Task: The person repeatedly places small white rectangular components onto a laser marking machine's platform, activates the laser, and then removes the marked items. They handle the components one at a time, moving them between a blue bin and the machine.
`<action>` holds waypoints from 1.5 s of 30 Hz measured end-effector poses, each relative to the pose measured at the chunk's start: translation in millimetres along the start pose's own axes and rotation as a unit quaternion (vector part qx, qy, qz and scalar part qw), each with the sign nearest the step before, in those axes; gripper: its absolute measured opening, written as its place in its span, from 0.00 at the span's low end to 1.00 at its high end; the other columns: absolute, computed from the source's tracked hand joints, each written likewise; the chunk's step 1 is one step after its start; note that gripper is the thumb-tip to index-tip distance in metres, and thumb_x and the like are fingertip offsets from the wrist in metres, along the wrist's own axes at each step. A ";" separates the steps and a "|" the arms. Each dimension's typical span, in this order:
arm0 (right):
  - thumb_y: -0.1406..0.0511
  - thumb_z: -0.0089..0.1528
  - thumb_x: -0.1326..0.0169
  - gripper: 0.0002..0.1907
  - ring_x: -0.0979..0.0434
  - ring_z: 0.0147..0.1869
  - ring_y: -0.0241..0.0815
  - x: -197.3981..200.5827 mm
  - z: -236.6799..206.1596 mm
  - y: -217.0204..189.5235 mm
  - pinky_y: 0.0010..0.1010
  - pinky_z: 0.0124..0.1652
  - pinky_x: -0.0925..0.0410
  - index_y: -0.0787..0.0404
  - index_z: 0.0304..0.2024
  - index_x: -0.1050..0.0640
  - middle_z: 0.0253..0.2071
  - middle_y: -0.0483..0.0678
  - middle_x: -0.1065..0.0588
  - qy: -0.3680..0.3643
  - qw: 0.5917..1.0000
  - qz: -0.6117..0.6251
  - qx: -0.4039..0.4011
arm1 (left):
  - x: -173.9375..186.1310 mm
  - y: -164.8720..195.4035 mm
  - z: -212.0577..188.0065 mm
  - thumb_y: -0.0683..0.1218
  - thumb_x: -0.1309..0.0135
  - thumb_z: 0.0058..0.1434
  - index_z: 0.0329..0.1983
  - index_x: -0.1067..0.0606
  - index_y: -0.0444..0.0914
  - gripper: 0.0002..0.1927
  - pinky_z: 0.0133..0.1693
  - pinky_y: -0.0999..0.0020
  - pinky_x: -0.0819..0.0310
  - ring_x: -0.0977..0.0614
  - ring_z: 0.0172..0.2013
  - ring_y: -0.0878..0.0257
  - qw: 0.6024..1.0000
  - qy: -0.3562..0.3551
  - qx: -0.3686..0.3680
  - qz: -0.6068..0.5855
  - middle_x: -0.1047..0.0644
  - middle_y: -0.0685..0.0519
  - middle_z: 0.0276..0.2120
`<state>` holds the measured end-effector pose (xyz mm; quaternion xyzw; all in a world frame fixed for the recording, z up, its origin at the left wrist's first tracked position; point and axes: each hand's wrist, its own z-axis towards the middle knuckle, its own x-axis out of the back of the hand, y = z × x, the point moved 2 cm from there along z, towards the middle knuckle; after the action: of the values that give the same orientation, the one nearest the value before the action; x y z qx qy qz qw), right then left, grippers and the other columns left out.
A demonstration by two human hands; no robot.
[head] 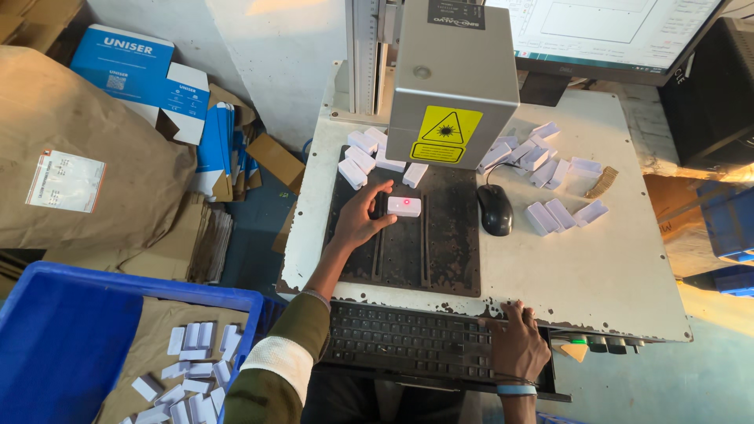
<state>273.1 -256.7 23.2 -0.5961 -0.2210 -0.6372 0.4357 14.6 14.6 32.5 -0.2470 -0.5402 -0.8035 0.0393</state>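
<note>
Left hand [357, 220] touching small white block [404, 206] with open fingers, block just right of fingertips (long axis left-right); right hand [514, 345] flat on keyboard [408, 341].

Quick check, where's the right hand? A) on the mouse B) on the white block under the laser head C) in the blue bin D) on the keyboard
D: the right hand rests on the right end of the black keyboard, while the left hand touches the white block on the black plate; the mouse lies untouched.
</note>
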 end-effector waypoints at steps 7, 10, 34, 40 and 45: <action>0.50 0.52 0.35 0.25 0.18 0.55 0.50 0.7 -0.3 -0.7 0.41 0.44 0.24 0.52 0.48 0.17 0.57 0.51 0.21 0.010 1.000 0.002 0.009 | 0.1 0.1 -0.6 0.50 0.31 0.48 0.67 0.29 0.48 0.40 0.38 0.71 0.30 0.31 0.31 0.66 1.000 0.001 0.002 0.002 0.21 0.61 0.52; 0.49 0.52 0.35 0.25 0.18 0.55 0.50 0.9 0.1 -0.6 0.41 0.44 0.24 0.51 0.48 0.17 0.57 0.50 0.21 0.007 1.000 0.002 0.005 | 0.2 0.0 -0.7 0.50 0.31 0.48 0.67 0.29 0.48 0.40 0.38 0.71 0.30 0.31 0.31 0.66 1.000 0.002 0.000 -0.003 0.20 0.61 0.52; 0.49 0.52 0.35 0.25 0.17 0.52 0.51 2.2 0.1 -0.2 0.43 0.43 0.25 0.51 0.48 0.17 0.55 0.50 0.20 0.000 1.000 -0.003 -0.001 | 0.5 2.2 0.1 0.51 0.31 0.48 0.66 0.28 0.47 0.39 0.36 0.71 0.30 0.32 0.29 0.66 1.000 -0.005 0.002 0.003 0.21 0.62 0.52; 0.47 0.51 0.35 0.26 0.17 0.53 0.50 2.0 0.6 -0.6 0.42 0.43 0.25 0.51 0.48 0.17 0.55 0.51 0.21 0.004 1.000 -0.017 0.002 | 0.5 4.5 -1.0 0.51 0.31 0.48 0.66 0.28 0.47 0.39 0.36 0.72 0.30 0.32 0.29 0.66 1.000 -0.003 -0.006 0.004 0.21 0.62 0.53; 0.47 0.52 0.34 0.29 0.16 0.51 0.50 3.6 1.1 -1.2 0.41 0.43 0.24 0.52 0.51 0.18 0.55 0.51 0.20 -0.030 0.999 -0.019 -0.025 | -0.1 5.8 -0.3 0.50 0.31 0.49 0.66 0.29 0.48 0.39 0.36 0.72 0.29 0.31 0.29 0.66 1.000 -0.007 0.000 0.011 0.20 0.63 0.52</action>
<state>273.1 -256.2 27.1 -0.6213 -0.2290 -0.6326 0.4017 16.5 11.9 37.3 -0.2586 -0.5376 -0.8014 0.0447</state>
